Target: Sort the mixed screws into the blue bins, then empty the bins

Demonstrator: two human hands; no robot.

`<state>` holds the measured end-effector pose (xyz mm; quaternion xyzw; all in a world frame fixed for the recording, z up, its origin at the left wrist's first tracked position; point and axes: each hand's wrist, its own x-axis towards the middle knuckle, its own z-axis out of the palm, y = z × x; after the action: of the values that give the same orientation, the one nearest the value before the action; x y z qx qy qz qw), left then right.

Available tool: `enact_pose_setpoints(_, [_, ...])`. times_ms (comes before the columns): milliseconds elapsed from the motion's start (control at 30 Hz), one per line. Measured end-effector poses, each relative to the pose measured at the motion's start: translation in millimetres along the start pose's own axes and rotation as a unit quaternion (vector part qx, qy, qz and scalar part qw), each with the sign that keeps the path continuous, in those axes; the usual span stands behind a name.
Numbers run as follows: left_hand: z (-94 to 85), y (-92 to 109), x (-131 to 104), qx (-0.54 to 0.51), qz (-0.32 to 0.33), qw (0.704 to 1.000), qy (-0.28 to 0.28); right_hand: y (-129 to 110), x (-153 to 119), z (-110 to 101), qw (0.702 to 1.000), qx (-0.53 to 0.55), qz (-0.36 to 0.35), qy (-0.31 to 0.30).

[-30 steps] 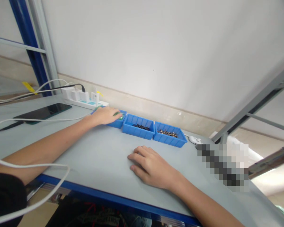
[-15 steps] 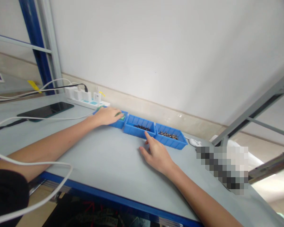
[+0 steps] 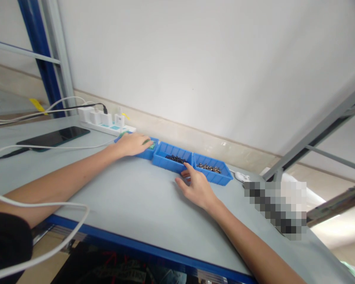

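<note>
Three blue plastic bins stand in a row along the back of the table. My left hand [image 3: 133, 144] lies over the left bin [image 3: 144, 154], fingers stretched across the green circuit boards [image 3: 151, 145] in it; its far fingertips are partly hidden. At the front edge of the middle bin [image 3: 167, 163] is my right hand [image 3: 197, 187], open, thumb and index finger apart with nothing seen between them. Small dark screws [image 3: 176, 159] lie in the middle bin. The right bin [image 3: 221, 180] holds shinier metal screws [image 3: 208, 168].
A white power strip [image 3: 106, 128] with plugs stands behind the left bin. A dark phone [image 3: 55, 138] lies at the left, and a white cable [image 3: 62, 204] loops across my left forearm. Beyond the right bin are a small white device [image 3: 241, 177] and a blurred-out patch. Metal frame posts rise on both sides.
My right hand has moved slightly forward and right, its index finger now up at the middle bin's rim. My left hand stays over the left bin. The view has shifted a little.
</note>
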<state>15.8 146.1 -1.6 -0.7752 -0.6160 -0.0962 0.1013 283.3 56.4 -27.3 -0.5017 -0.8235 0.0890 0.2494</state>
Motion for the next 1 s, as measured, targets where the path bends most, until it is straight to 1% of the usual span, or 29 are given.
enact_pose_setpoints(67, [-0.1, 0, 0, -0.001, 0.002, 1.000, 0.002, -6, -4, -1, 1.000, -0.011, 0.006, -0.003])
enact_pose_setpoints(200, [0.0, 1, -1, -0.001, 0.008, 1.000, 0.008, -14, -8, -2, 0.997, -0.064, 0.013, -0.036])
enact_pose_setpoints(267, [0.3, 1, -1, 0.002, 0.002, 1.000, 0.008, -16, -9, -2, 0.995, -0.093, 0.012, -0.044])
enact_pose_setpoints(400, [0.9, 1, 0, 0.011, -0.002, 1.000, 0.007, -20, -10, -3, 0.987, -0.157, 0.010, -0.045])
enact_pose_setpoints(500, [1.0, 1, 0, 0.011, -0.001, 1.000, 0.006, -25, -12, -5, 0.979, -0.201, 0.014, -0.033])
enact_pose_setpoints(633, [1.2, 1, 0, 0.008, 0.004, 1.000, 0.010, -30, -14, -6, 0.974, -0.224, 0.011, -0.021])
enact_pose_setpoints(800, [0.6, 1, -1, 0.009, 0.018, 1.000, 0.015, -32, -16, -5, 0.972, -0.234, 0.010, -0.020])
enact_pose_setpoints(1000, [-0.8, 2, -2, 0.011, 0.010, 1.000, 0.013, -34, -19, -5, 0.969, -0.246, -0.001, -0.020])
